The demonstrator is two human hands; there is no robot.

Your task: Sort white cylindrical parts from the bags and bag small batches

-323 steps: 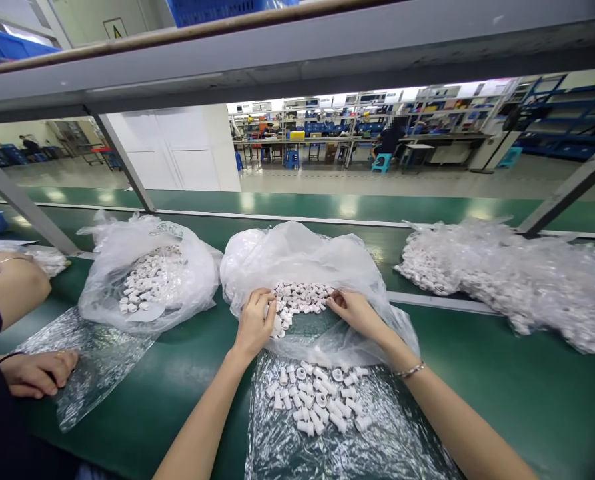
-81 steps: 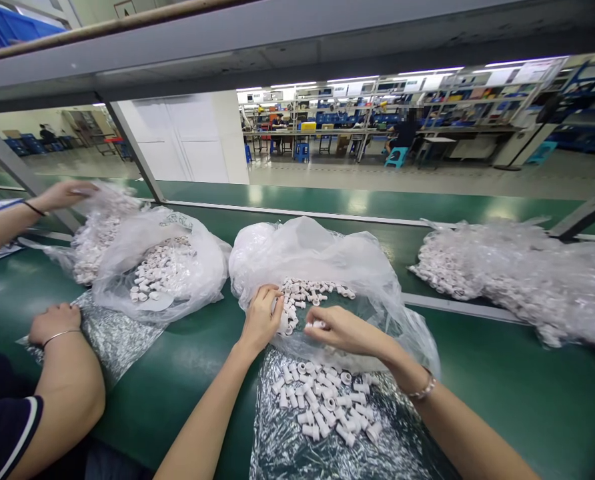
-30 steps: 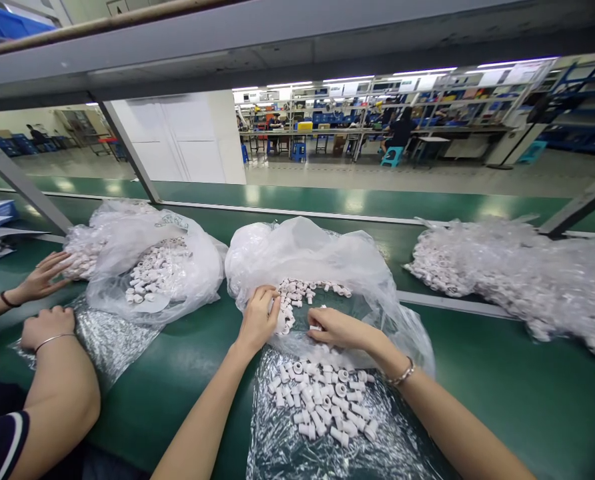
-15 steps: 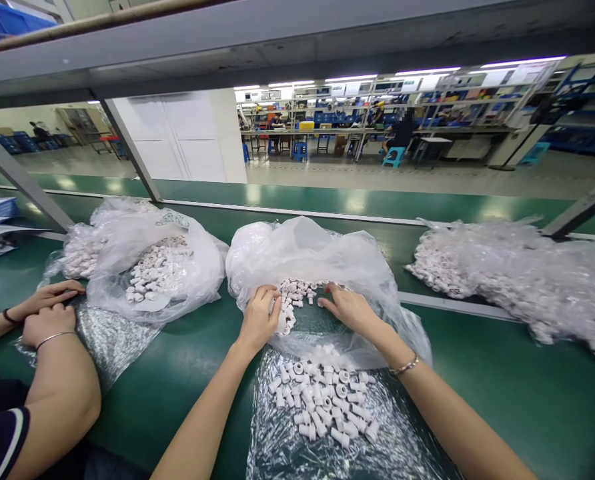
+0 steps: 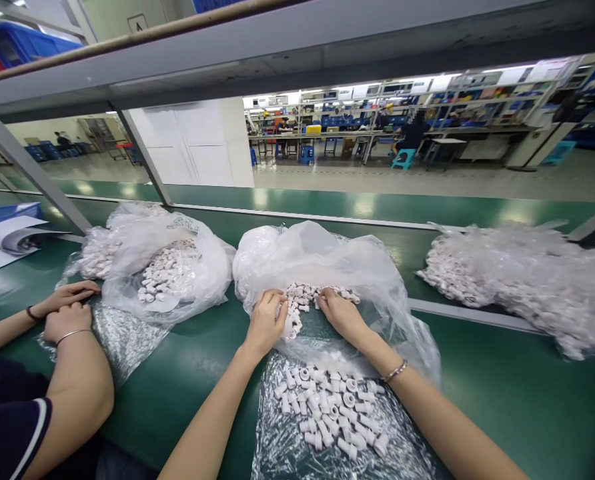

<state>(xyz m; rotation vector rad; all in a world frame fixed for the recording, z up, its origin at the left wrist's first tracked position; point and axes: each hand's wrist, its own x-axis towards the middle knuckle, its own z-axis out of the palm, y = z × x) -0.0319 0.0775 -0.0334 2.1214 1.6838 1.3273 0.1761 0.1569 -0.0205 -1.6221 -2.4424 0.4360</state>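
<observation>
A clear plastic bag [image 5: 322, 250] lies open at the centre, with small white parts [image 5: 302, 293] in its mouth. My left hand [image 5: 266, 320] rests at the left edge of the opening, fingers bent beside the parts; whether it pinches one is hidden. At the right of the same parts is my right hand [image 5: 341, 312], its fingers curled down together onto them, the fingertips' hold too small to make out. Nearer to me, a loose pile of white fittings [image 5: 332, 407] lies on a crinkled clear plastic sheet [image 5: 282, 460].
To the left, a person's folded arms [image 5: 80, 333] rest beside another open bag of white parts [image 5: 170, 270]. More bagged parts [image 5: 517, 273] lie at the right. A metal shelf beam [image 5: 297, 57] crosses above the green table [image 5: 482, 380]. Papers [image 5: 7, 243] lie far left.
My right hand has moved left onto the parts, and its fingers have drawn together. My left hand stays at the bag's left edge. The whole view has shifted slightly.
</observation>
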